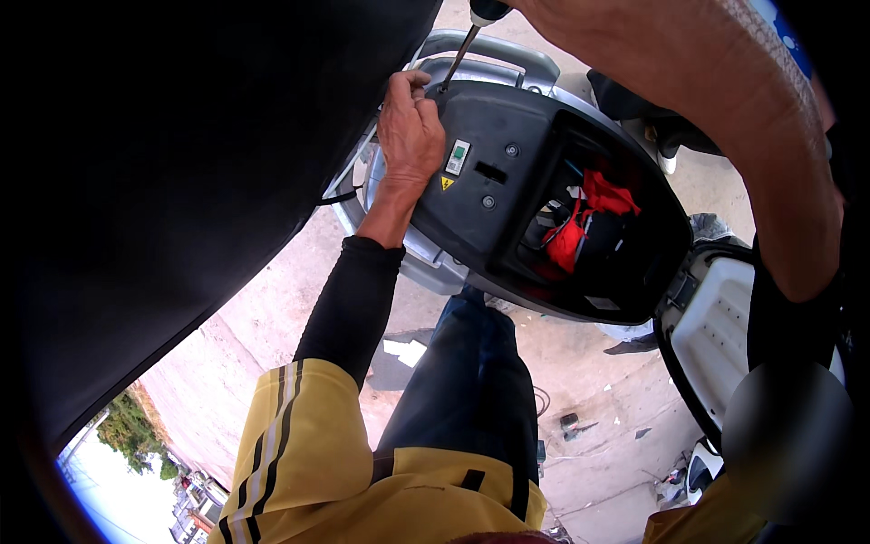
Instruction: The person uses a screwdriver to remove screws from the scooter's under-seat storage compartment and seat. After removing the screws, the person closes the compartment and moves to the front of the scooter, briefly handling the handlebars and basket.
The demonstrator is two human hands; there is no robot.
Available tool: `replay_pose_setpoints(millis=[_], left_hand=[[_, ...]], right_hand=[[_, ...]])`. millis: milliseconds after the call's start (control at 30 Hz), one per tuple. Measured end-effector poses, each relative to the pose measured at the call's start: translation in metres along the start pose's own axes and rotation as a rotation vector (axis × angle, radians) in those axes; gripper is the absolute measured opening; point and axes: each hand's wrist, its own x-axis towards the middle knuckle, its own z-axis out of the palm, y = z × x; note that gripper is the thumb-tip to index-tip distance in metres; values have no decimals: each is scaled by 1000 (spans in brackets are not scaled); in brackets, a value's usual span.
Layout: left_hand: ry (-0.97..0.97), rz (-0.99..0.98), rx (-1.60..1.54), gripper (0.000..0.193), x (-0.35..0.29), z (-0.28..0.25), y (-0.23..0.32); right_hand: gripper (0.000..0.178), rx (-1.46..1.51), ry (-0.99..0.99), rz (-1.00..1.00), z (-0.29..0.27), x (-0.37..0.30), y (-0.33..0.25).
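My left hand [412,136] rests at the edge of a black plastic panel [544,118] on a scooter, its fingers curled and bunched. Whether they grip anything is hidden. Close by, the steel shaft of a screwdriver [462,53] slants down, its tip at a screw hole [442,89] in the panel's corner. At the top edge my right hand [535,7], mostly cut off, is closed around the dark handle. On the panel are a green switch [459,154], a yellow warning sticker [447,183] and two round fittings [488,202].
An open storage well [652,245] holds red cloth [609,195] and cables. Its hinged lid [725,317], white inside, hangs open at right. A silver rail [489,45] rings the panel. Another person's shoe [668,163] stands beyond. A large black surface [181,163] fills the left.
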Motion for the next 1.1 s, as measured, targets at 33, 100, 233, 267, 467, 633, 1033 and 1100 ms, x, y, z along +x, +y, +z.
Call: replay_pose_setpoints(millis=[33,100,233,267,467,633,1033,1100], left_hand=[[9,-6,-20,20,0,1,-8],[15,-12,-19,19,2,1,-7],[-6,-44,14,17,0,2,-3],[-12,-57,18,16,0,1,-4],[-19,-216,-214,12,4,3,2],[16,-197,-171,13,2,-3,0],[81,-46,-26,12,2,-7,-7],[42,-20,-57,11,9,4,8]], right_hand=[[28,41,-20,4,-3,3,-1],[28,105,40,-30,-2,2,4],[28,95,289,-161,24,-3,10],[28,95,314,-174,28,-2,10],[28,79,309,-72,18,-3,-4],[31,175,41,-23,-1,3,-5],[34,132,380,-231,29,-11,-5],[32,22,428,-226,25,-21,-1]])
